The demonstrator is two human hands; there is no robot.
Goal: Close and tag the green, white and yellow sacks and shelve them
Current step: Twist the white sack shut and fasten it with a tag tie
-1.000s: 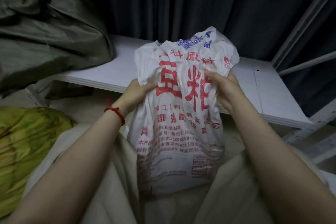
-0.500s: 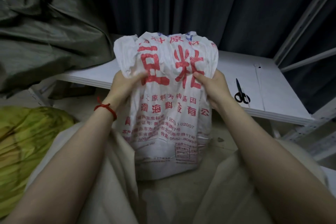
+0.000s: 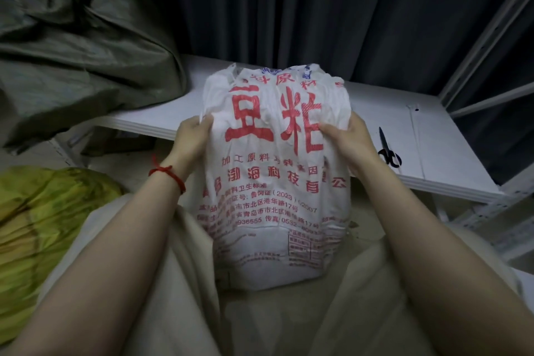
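Observation:
A white woven sack (image 3: pixel 274 196) with red printed characters stands upright on the floor between my knees. My left hand (image 3: pixel 193 139) grips its upper left side and my right hand (image 3: pixel 348 143) grips its upper right side, thumbs on the front. The sack's top is crumpled and folded back, leaning against the white shelf board (image 3: pixel 433 139). A green sack (image 3: pixel 72 52) lies slumped on the left end of the shelf. A yellow sack (image 3: pixel 37 225) lies on the floor at my left.
Black-handled scissors (image 3: pixel 388 150) lie on the shelf board just right of my right hand. Dark curtains hang behind the shelf. White metal shelf uprights (image 3: pixel 491 37) rise at the right. A red string bracelet is on my left wrist.
The sack's tall loose top has been pushed down and folded back, so the sack now stands shorter and fuller. Both hands have slid outward to its sides. The scissors have come into view.

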